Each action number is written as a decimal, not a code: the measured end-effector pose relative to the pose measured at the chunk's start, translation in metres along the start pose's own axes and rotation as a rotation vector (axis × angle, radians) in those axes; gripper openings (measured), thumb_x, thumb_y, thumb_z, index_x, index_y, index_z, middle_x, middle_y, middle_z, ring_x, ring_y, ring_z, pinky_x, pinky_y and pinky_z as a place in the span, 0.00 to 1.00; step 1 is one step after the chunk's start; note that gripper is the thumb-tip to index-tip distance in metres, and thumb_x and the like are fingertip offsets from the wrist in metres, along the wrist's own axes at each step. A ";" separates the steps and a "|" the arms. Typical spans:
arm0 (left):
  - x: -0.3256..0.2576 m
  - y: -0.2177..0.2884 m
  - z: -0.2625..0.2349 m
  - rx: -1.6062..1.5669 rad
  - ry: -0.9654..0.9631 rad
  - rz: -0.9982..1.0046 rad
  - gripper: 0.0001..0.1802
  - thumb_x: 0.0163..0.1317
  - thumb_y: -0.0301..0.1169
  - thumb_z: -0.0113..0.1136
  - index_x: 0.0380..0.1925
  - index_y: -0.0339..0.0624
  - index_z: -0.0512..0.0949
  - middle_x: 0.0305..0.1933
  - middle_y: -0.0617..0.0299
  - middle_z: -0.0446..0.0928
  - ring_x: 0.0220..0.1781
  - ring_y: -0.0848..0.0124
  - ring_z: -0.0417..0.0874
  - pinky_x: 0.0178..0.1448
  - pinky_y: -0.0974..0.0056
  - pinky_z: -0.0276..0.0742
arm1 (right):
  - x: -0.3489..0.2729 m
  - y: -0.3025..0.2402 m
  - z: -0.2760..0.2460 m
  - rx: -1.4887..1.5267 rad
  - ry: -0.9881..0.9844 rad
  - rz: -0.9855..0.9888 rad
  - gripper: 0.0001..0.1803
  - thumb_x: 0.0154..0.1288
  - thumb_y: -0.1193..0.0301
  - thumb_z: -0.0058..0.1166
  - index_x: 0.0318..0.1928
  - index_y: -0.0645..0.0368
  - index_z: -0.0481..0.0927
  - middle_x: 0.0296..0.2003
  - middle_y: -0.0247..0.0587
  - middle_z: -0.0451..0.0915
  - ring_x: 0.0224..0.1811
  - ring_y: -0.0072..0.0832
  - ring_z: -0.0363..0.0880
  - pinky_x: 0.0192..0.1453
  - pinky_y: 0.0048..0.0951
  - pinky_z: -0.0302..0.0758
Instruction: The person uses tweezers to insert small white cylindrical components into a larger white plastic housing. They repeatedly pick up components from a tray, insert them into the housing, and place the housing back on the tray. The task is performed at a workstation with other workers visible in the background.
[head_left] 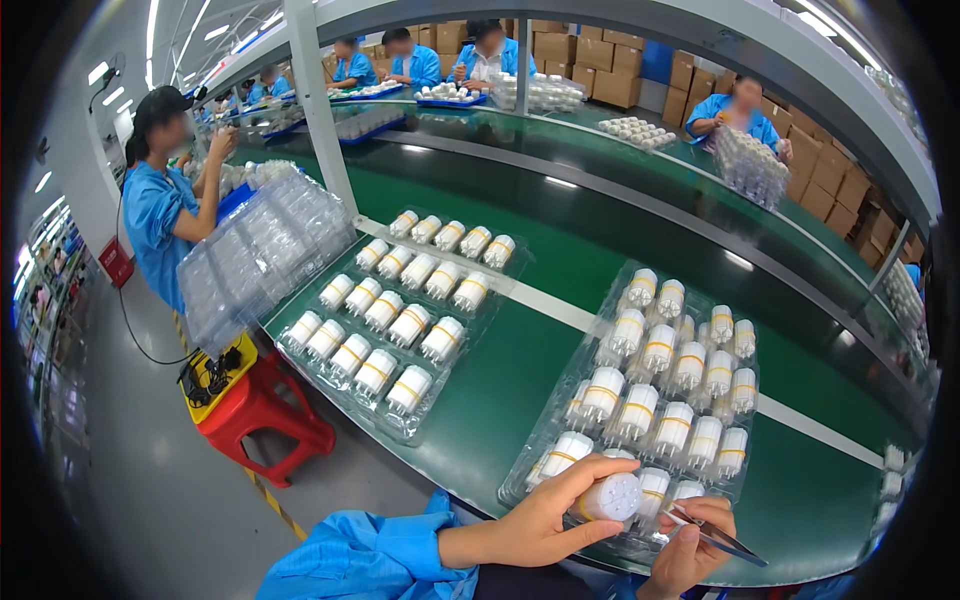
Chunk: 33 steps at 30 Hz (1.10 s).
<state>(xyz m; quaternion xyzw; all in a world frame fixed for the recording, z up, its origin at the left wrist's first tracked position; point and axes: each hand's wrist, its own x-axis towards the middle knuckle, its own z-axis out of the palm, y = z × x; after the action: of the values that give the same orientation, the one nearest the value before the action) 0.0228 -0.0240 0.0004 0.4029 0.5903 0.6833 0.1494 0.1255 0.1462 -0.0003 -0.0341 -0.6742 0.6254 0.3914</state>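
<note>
My left hand [530, 525] is closed around a white cylindrical part [613, 497], its round end with small marks or holes turned toward me. Metal tweezers [728, 543] are pinched in the fingers of my right hand [688, 548], their tips pointing toward the held cylinder but apart from it. Under and beyond both hands lies a clear plastic tray [527, 462] with rows of white cylinders, many with a yellow band and pins at the lower end. These look stacked in more than one layer.
To the left, another clear tray [400, 428] carries similar cylinders on the green bench [490, 400]. A stack of empty clear trays [265, 255] overhangs the bench beside a co-worker [165, 200]. Below it stands a red stool [262, 410]. A metal post [320, 110] rises behind.
</note>
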 end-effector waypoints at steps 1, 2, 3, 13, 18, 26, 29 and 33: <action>0.000 0.001 -0.002 0.070 -0.010 0.027 0.35 0.63 0.24 0.61 0.69 0.35 0.58 0.64 0.52 0.67 0.66 0.63 0.69 0.69 0.60 0.64 | -0.001 0.000 0.000 0.004 -0.008 0.002 0.15 0.66 0.67 0.58 0.42 0.69 0.77 0.39 0.51 0.78 0.37 0.32 0.77 0.45 0.33 0.76; -0.001 0.002 -0.003 0.140 -0.016 0.052 0.37 0.62 0.24 0.62 0.69 0.35 0.58 0.64 0.52 0.67 0.65 0.62 0.70 0.68 0.60 0.64 | -0.002 0.001 0.000 -0.017 -0.011 -0.017 0.15 0.66 0.67 0.58 0.42 0.69 0.77 0.39 0.51 0.78 0.37 0.32 0.77 0.45 0.33 0.76; -0.004 0.000 -0.002 0.072 -0.019 0.037 0.37 0.62 0.25 0.62 0.70 0.35 0.57 0.65 0.52 0.66 0.66 0.62 0.69 0.68 0.60 0.64 | -0.003 0.002 0.000 -0.038 -0.015 -0.036 0.15 0.66 0.67 0.58 0.42 0.69 0.77 0.39 0.51 0.77 0.37 0.33 0.77 0.45 0.33 0.76; -0.016 -0.006 0.006 -0.093 0.001 0.064 0.32 0.66 0.29 0.56 0.68 0.32 0.59 0.64 0.48 0.64 0.66 0.58 0.65 0.67 0.58 0.62 | -0.014 0.014 -0.001 -0.018 0.019 -0.079 0.14 0.66 0.68 0.58 0.41 0.69 0.77 0.39 0.51 0.77 0.37 0.34 0.78 0.44 0.32 0.78; -0.019 -0.009 0.005 0.119 0.052 0.186 0.31 0.62 0.27 0.62 0.65 0.32 0.64 0.62 0.48 0.67 0.63 0.55 0.68 0.65 0.57 0.63 | -0.016 0.015 -0.001 -0.014 0.043 -0.129 0.13 0.67 0.69 0.57 0.42 0.69 0.76 0.38 0.51 0.77 0.36 0.33 0.79 0.40 0.30 0.80; -0.016 -0.010 0.005 0.321 0.153 0.242 0.29 0.51 0.23 0.69 0.55 0.33 0.74 0.55 0.48 0.73 0.57 0.54 0.74 0.61 0.56 0.69 | -0.011 0.020 0.009 -0.014 0.050 -0.231 0.16 0.68 0.62 0.56 0.41 0.65 0.73 0.36 0.50 0.75 0.32 0.30 0.74 0.32 0.25 0.76; -0.015 -0.009 0.002 0.398 0.191 0.259 0.29 0.49 0.22 0.69 0.53 0.31 0.74 0.51 0.46 0.74 0.54 0.55 0.76 0.58 0.59 0.71 | 0.001 0.005 0.025 0.101 0.020 -0.189 0.17 0.66 0.62 0.60 0.38 0.67 0.76 0.35 0.53 0.79 0.34 0.33 0.79 0.34 0.28 0.80; -0.014 -0.014 0.014 0.289 0.253 0.227 0.32 0.44 0.19 0.69 0.55 0.32 0.74 0.52 0.45 0.73 0.52 0.53 0.77 0.55 0.59 0.73 | 0.002 -0.002 0.019 0.154 -0.120 -0.170 0.13 0.62 0.69 0.63 0.39 0.68 0.81 0.38 0.52 0.84 0.40 0.35 0.82 0.40 0.28 0.80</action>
<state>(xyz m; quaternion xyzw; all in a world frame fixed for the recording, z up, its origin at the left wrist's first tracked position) 0.0377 -0.0205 -0.0183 0.3952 0.6467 0.6493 -0.0631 0.1137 0.1311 0.0040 0.0908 -0.6467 0.6409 0.4034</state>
